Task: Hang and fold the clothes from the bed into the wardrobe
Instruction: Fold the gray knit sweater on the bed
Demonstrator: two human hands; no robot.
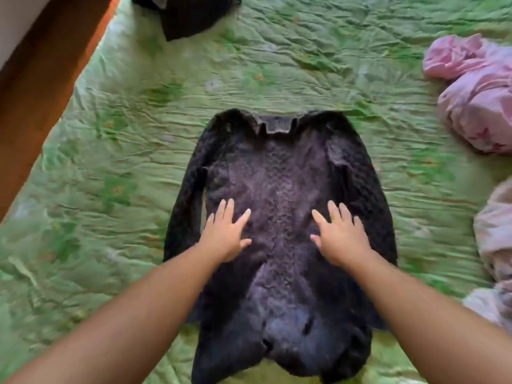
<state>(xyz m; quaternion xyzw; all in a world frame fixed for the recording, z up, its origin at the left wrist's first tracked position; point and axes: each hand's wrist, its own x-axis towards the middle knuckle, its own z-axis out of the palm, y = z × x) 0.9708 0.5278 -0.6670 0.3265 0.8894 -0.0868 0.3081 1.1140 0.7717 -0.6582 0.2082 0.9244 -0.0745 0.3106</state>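
A dark purple-black knitted sweater (pixel 279 173) lies spread flat on the green quilted bed (pixel 138 134), collar away from me, both sleeves lying along its sides. My left hand (pixel 225 234) rests flat on the left half of its body with fingers straight and spread. On the right half my right hand (pixel 340 236) presses down the same way, palm down. Neither hand grips the fabric. The wardrobe is out of view.
A dark garment (pixel 188 15) lies at the far edge of the bed. Crumpled pink clothing (pixel 476 90) sits at the right, with a pale beige garment (pixel 496 239) below it. A brown wooden bed frame (pixel 41 79) runs along the left.
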